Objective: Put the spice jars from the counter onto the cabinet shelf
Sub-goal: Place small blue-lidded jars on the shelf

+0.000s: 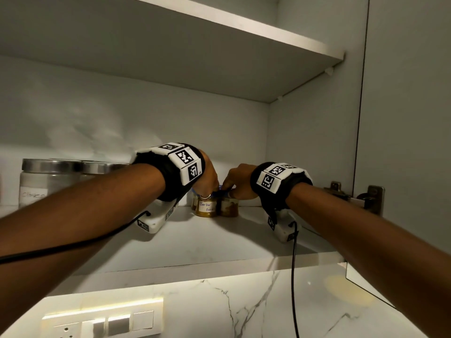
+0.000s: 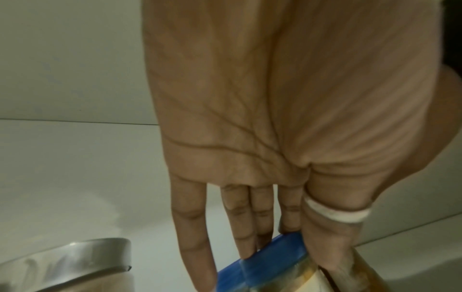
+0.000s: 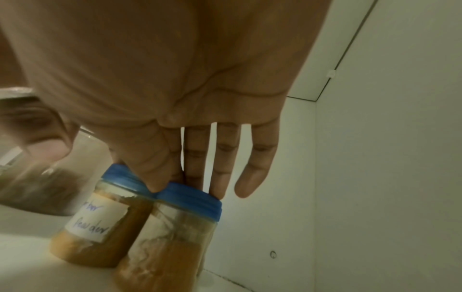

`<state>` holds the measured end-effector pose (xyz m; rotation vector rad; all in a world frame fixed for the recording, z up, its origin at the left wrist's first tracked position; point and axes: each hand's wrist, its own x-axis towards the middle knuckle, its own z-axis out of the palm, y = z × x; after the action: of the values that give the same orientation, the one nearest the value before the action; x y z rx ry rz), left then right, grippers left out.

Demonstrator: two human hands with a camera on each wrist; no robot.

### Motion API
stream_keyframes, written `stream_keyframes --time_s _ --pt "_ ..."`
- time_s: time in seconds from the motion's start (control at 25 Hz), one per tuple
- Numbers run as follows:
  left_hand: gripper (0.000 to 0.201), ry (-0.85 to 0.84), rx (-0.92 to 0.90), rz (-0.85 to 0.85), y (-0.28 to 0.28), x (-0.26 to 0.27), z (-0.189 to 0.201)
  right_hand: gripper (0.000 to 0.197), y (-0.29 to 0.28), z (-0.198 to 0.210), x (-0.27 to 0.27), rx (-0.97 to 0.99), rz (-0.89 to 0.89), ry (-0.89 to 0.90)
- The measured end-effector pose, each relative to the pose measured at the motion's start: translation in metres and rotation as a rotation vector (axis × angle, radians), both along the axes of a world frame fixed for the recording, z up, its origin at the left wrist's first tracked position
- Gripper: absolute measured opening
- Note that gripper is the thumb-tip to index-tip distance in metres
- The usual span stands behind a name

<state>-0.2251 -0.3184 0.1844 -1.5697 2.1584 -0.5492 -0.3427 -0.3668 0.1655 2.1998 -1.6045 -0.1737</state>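
Observation:
Two small spice jars with blue lids stand side by side on the white cabinet shelf (image 1: 207,240). The left jar (image 1: 206,209) (image 3: 95,227) holds brown powder and bears a handwritten label. My left hand (image 1: 212,190) (image 2: 290,256) pinches its blue lid (image 2: 262,266) from above, fingertips on one side and the ringed thumb on the other. The right jar (image 1: 230,209) (image 3: 172,247) touches it. My right hand (image 1: 228,187) (image 3: 185,185) grips that jar's lid (image 3: 192,201) between the thumb and the fingers; the little finger hangs free.
Two larger jars with steel lids (image 1: 48,179) (image 2: 67,254) stand at the shelf's left. An upper shelf (image 1: 219,45) hangs overhead. The cabinet's side wall and hinge (image 1: 341,191) are at the right. A switch panel (image 1: 102,323) sits on the marble wall below.

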Motion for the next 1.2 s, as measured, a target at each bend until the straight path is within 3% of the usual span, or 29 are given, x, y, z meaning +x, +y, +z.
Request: stream_keyframes --time_s 0.24,0.44,0.64,0.76,0.88,1.0,1.12,1.2 --pt "0.050 0.006 -0.030 0.012 0.004 0.004 -0.002 0.036 -0.002 -0.001 0.006 0.008 -0.057 0.008" --pt "0.064 0.132 -0.041 0.060 0.025 0.016 0.015 0.061 0.014 0.016 0.010 0.039 -0.106 -0.123" --pt "0.060 0.373 -0.068 -0.066 0.061 0.039 0.040 0.044 0.093 0.053 0.013 -0.181 0.118 -0.165" --pt "0.049 0.596 -0.103 -0.244 0.104 0.057 0.036 0.030 0.139 0.051 0.012 -0.235 0.322 -0.371" --pt "0.047 0.781 -0.078 -0.346 0.156 0.081 0.006 0.027 0.174 0.013 0.011 -0.204 0.561 -0.619" --pt "0.054 0.949 0.040 -0.375 0.205 0.111 -0.050 0.024 0.204 -0.054 0.017 -0.077 0.744 -0.864" --pt "0.060 1.011 0.154 -0.299 0.224 0.139 -0.117 0.023 0.220 -0.126 0.028 0.078 0.809 -0.997" --pt "0.059 1.046 0.159 -0.161 0.228 0.155 -0.178 0.022 0.224 -0.183 0.040 0.131 0.804 -1.017"
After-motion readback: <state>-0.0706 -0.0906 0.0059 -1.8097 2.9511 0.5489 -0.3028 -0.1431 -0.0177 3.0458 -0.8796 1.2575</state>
